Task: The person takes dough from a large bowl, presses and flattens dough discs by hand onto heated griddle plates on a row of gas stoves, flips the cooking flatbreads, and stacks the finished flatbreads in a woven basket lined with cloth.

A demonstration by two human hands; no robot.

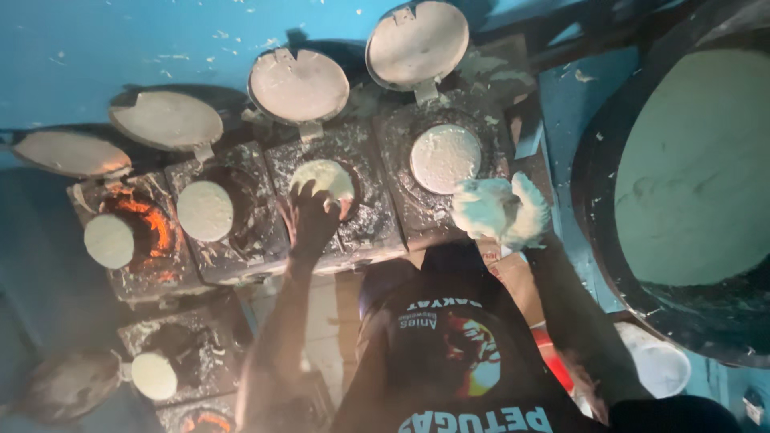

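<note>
- The left hand (311, 218) reaches out over the middle round mould (325, 186) in a row of small dark stoves. Its fingers (298, 195) are spread and rest on the edge of the pale cake (327, 175) in that mould — they touch it but do not grip it.
- The right hand (504, 210) is thick with white batter (481, 207). It looks loosely cupped, but I cannot tell how far the fingers are open under the mess.
- The pale cake sits in the mould, with its round lid (298, 85) tipped up behind it.
- The cake looks soft, light and easy to break, and likely hot — best lifted gently by its rim.
- The batter looks wet and sticky, so it would slip and drip.
- More cakes sit in the moulds beside it, and one stove (152, 228) glows orange.
- A big dark tub (597, 200) of pale batter stands to the right.
</note>
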